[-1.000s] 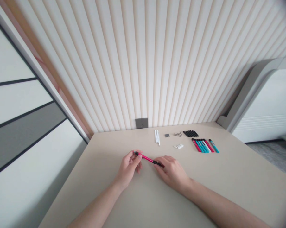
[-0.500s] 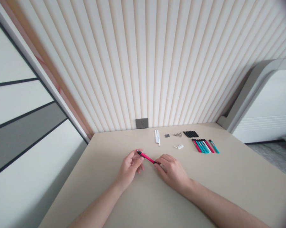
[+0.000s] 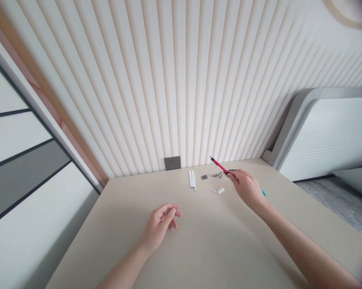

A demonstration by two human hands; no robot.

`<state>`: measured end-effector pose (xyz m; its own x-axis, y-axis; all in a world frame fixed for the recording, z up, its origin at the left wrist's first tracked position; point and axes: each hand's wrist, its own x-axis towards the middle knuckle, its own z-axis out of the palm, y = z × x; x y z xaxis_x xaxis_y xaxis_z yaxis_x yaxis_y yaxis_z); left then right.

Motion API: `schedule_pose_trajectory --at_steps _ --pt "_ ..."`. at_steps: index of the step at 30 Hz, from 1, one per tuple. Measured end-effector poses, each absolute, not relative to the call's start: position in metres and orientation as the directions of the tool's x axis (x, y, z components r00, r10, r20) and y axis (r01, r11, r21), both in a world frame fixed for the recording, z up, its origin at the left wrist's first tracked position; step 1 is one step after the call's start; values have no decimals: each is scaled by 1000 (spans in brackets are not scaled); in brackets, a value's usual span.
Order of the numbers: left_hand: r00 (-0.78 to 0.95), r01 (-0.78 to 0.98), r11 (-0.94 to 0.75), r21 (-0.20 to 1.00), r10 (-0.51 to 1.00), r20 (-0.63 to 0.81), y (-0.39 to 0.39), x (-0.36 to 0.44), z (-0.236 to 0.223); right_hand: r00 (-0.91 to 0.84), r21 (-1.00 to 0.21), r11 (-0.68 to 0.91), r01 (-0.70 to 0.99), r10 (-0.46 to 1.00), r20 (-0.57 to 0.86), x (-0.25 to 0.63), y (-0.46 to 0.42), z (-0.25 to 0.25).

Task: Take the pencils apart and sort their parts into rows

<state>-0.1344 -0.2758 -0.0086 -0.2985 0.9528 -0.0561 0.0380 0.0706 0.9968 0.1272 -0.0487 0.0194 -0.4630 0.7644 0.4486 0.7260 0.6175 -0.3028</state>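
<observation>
In the head view, my right hand (image 3: pixel 244 185) is closed on the black end of a pink pen (image 3: pixel 219 165), raised over the back right of the table. The pen's other black end points up and to the left. My left hand (image 3: pixel 162 224) rests over the middle of the table with fingers loosely bent and apart, holding nothing. Beyond the pen hand, only the tip of a turquoise pen (image 3: pixel 263 192) shows; my right hand and forearm hide the other pens and most of the black parts behind them.
At the back of the beige table (image 3: pixel 132 192) lie white thin tubes (image 3: pixel 192 180), a small grey pile (image 3: pixel 204 177), small metal pieces (image 3: pixel 217 175) and small white parts (image 3: pixel 219 190). A dark socket (image 3: pixel 172 162) is on the ribbed wall. A headboard (image 3: pixel 316 132) stands at right.
My left hand has let go of the pink pen. My right hand has carried it away to the right and back, over the laid-out pens. The view has turned slightly right.
</observation>
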Motion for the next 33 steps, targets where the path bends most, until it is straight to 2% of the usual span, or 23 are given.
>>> schedule_pose_trajectory --at_steps 3,6,9,19,33 --pt "-282 37 76 996 957 -63 -276 -134 -6 -287 -240 369 898 904 316 178 5 10" --pt "-275 43 82 996 959 -67 -276 -133 -4 -126 -172 154 973 979 163 222 46 -5" --pt "-270 46 96 994 959 -80 -276 -133 -3 -48 -154 65 986 993 108 246 70 -17" --pt "-273 78 137 987 955 -111 -275 -136 -4 46 -171 -32 985 996 76 249 112 -38" --pt "-281 88 153 984 952 -123 -274 -137 -5 23 -128 -12 992 996 89 250 128 -41"
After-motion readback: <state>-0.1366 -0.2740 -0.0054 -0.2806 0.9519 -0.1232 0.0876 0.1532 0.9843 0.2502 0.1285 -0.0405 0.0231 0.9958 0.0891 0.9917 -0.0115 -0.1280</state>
